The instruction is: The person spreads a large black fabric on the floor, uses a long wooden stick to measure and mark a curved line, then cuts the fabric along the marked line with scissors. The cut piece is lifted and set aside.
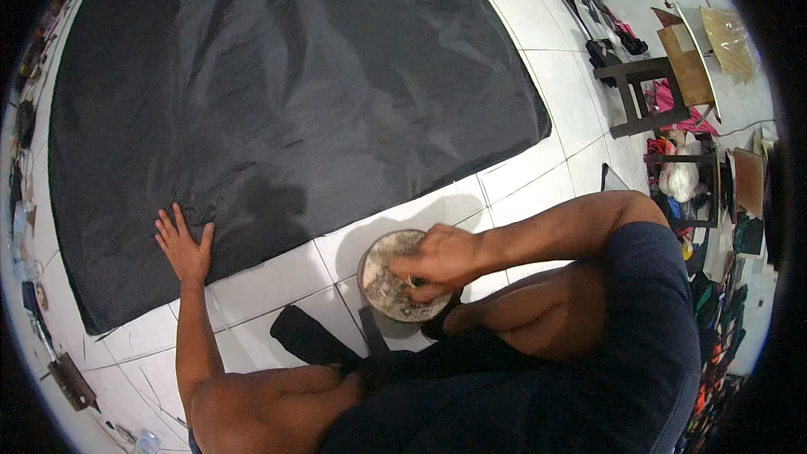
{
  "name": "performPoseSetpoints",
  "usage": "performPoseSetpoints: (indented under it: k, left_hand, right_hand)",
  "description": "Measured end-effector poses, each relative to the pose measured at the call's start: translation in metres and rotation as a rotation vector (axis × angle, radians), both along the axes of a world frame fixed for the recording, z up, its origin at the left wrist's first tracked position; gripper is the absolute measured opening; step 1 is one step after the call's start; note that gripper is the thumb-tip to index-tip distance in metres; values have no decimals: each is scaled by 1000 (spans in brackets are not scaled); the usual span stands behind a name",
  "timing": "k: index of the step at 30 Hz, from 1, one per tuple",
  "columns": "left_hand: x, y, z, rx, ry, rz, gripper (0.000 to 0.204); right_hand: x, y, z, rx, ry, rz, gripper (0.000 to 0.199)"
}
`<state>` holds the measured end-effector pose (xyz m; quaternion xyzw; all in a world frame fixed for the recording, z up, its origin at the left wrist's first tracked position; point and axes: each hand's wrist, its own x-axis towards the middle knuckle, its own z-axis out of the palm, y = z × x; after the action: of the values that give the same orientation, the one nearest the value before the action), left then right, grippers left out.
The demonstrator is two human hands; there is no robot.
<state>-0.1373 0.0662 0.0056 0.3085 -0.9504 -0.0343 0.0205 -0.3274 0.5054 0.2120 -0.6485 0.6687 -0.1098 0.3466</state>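
A large sheet of black fabric (336, 92) lies spread over the white tiled floor, with slight wrinkles and a sheen. My left hand (183, 248) rests flat on its near edge toward the left, fingers spread. My right hand (437, 261) is over a round, worn, grey-beige disc-shaped top (382, 277), beyond the fabric's near edge. The fingers of that hand are curled and pressed together. Whatever they hold, if anything, is hidden under them. A small light spot shows by the fingers, too small to name.
A dark stool-like frame (626, 92) stands at the right beside an open cardboard box (685, 55). Piled cloth (714, 328) and bags line the right side. A brown block-like object (71, 382) and a clear plastic bottle (146, 441) lie at the lower left.
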Motion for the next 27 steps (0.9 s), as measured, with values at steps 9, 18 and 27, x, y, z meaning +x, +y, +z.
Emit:
performPoseSetpoints:
  k: [9,18,27]
  left_hand:
    - [-2,-6,12,23,-35,10,96]
    - [-15,8,25,117,-193,91,106]
    - [-46,20,82,78,-488,192,94]
  right_hand:
    - [-54,-61,26,-130,108,-289,35]
    - [-94,-108,-22,-187,98,-379,33]
    - [-73,-110,-25,-32,99,-550,38]
